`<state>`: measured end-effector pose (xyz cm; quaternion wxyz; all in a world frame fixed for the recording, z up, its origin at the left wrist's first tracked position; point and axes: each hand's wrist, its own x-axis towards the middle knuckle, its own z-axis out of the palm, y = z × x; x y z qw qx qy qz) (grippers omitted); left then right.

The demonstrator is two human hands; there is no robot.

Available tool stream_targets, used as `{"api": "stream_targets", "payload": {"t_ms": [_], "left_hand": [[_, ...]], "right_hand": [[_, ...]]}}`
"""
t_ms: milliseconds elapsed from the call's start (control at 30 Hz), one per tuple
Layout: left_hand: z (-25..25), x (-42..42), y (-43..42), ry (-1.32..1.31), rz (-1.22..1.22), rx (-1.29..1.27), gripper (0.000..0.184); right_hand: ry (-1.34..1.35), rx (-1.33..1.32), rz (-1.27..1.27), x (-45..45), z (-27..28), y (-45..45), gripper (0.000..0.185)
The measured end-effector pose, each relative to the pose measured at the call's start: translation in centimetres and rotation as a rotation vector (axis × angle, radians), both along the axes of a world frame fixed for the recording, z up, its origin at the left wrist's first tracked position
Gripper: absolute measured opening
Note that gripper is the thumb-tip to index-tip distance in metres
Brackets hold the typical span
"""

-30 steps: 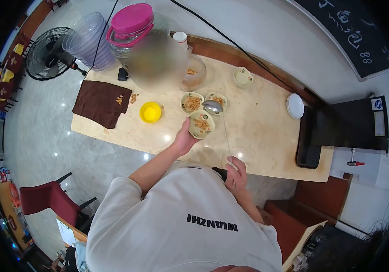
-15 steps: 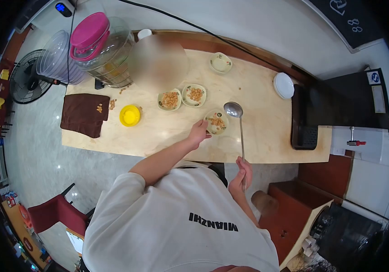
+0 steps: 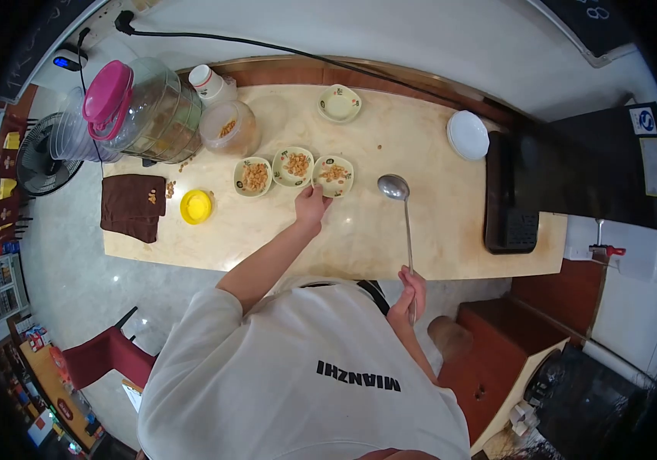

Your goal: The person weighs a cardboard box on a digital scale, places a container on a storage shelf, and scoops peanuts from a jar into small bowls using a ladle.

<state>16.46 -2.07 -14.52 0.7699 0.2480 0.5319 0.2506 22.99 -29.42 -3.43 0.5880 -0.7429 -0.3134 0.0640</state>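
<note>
At the bottom of the frame is the person's white shirt (image 3: 298, 368). Just above it, right of centre, the right hand (image 3: 409, 295) is closed around the handle of the metal ladle (image 3: 393, 186), which reaches up over the table (image 3: 428, 234) with its round head at the upper end. Left of the ladle, near the middle of the frame, the left hand (image 3: 311, 208) is partly closed, its fingertips at the lower rim of the right-hand bowl (image 3: 334, 176); whether they bear its weight, I cannot tell. That bowl contains small tan nuts and sits close against the middle bowl (image 3: 292, 166), with the left-hand bowl (image 3: 253, 177) just beside that; both also contain nuts. Farther left are a yellow dish (image 3: 196, 207) and a folded brown cloth (image 3: 131, 207) with a few nuts on it. Beyond the row, a clear tub (image 3: 230, 129) stands beside a big glass jar (image 3: 156, 115) with a pink lid (image 3: 108, 90) at upper left. At top centre is another pale bowl (image 3: 339, 103); white plates (image 3: 467, 135) are stacked at upper right, near a black tray (image 3: 509, 230).
</note>
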Motion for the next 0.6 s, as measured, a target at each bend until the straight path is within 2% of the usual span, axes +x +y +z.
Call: {"api": "stream_targets", "payload": {"t_ms": [100,133,200,233,300,367,433,500,533,600], "left_hand": [[1.2,-0.2,-0.2,0.04,-0.034,-0.044,0.036],[2.3,-0.2,-0.6,0.05,-0.027,-0.043,0.036],[4.5,-0.1,-1.4,0.367,0.023,-0.058,0.042],[3.9,-0.2,-1.4,0.379,0.022,-0.06,0.042],[2.3,-0.8,-1.4,0.422,0.002,0.386,0.063],[4.8,1.4,0.7,0.432,-0.007,0.694,0.064],[4.4,3.8,4.4,0.539,-0.183,0.941,0.075],[4.6,7.0,7.8,0.701,-0.302,1.113,0.09],[4.3,8.6,9.5,0.696,-0.309,1.121,0.09],[3.6,11.5,12.4,0.876,-0.421,1.193,0.106]], "right_hand": [[0.016,-0.026,0.033,2.4,-0.1,-0.3,0.028],[0.035,-0.041,0.064,3.2,-0.4,-0.6,0.032],[0.067,-0.059,0.095,4.6,-0.9,-0.9,0.038],[0.078,-0.041,0.092,5.3,-1.0,-0.8,0.037],[0.1,-0.025,0.081,6.4,-1.3,-0.8,0.036],[0.158,0.0,0.045,7.3,-1.5,-0.8,0.035],[0.16,0.011,0.016,8.0,-1.7,-0.8,0.033],[0.151,0.031,-0.014,8.5,-1.9,-1.2,0.031],[0.157,0.033,-0.02,8.7,-2.0,-1.6,0.031],[0.161,0.036,-0.042,9.0,-1.9,-2.2,0.031]]}}
